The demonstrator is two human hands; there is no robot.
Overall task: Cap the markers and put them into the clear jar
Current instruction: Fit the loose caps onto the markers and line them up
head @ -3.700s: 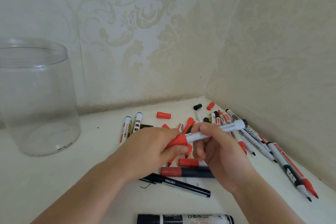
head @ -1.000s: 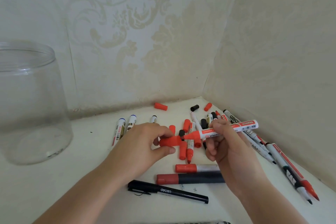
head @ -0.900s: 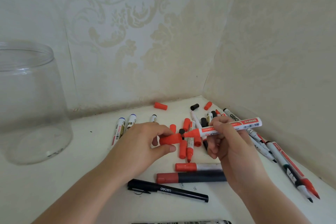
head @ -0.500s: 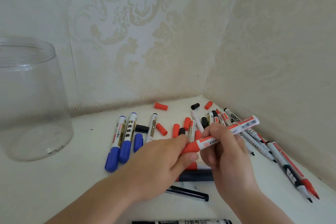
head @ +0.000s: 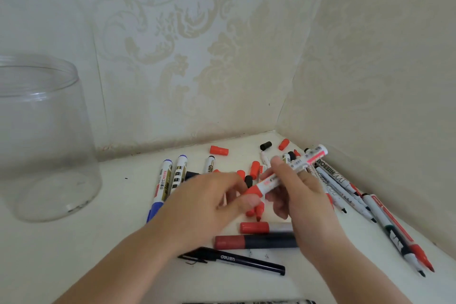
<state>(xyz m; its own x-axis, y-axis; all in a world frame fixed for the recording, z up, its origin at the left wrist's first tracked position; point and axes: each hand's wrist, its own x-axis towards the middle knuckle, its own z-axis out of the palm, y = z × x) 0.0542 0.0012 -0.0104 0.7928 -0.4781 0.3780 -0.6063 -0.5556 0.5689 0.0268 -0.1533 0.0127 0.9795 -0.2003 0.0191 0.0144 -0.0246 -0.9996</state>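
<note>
My right hand grips a white marker with a red label, tilted up to the right above the pile. A red cap sits on its lower left end. My left hand is blurred, fingers spread, its thumb just under that cap; it holds nothing that I can see. The clear jar stands upright at the far left, with nothing visible inside it. Two blue markers lie capped between the jar and my hands.
Loose red caps and a black cap lie near the wall corner. A thick red-capped dark marker and a black pen lie under my wrists. Several thin pens lie along the right wall.
The red cap that my left hand held apart from the marker is now on the marker's tip. My left hand has loosened and drawn back a little; the right hand has kept the marker.
</note>
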